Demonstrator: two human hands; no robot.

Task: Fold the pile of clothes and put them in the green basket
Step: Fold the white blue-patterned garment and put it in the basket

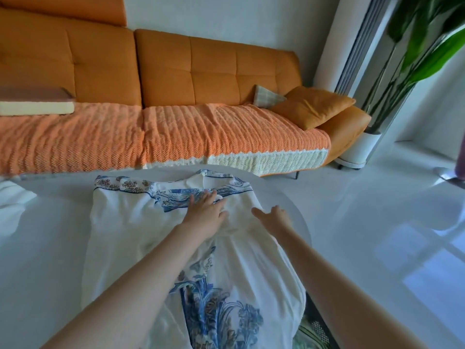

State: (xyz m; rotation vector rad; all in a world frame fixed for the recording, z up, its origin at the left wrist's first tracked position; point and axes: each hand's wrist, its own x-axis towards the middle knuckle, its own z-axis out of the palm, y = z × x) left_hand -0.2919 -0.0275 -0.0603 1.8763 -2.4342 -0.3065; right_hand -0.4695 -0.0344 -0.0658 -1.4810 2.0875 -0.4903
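Left grip [205, 212] lies flat with straight fingers, pressing on the white garment [130, 222] just below its collar. Right grip [274, 219] is also open, fingers stretched, touching the garment's right edge. The blue-printed garment is spread lengthwise on the white round counter [57, 248], collar at the far side. Beyond stands an orange sofa [201, 71] with a cushion [312, 107], and a potted plant [427, 46] at the right.

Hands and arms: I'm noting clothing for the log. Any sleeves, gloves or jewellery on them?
None visible. The left hand and right hand are ungloved, with no rings showing. Behind the wrists there is no sleeve, watch or bracelet as far as the frame's edge.
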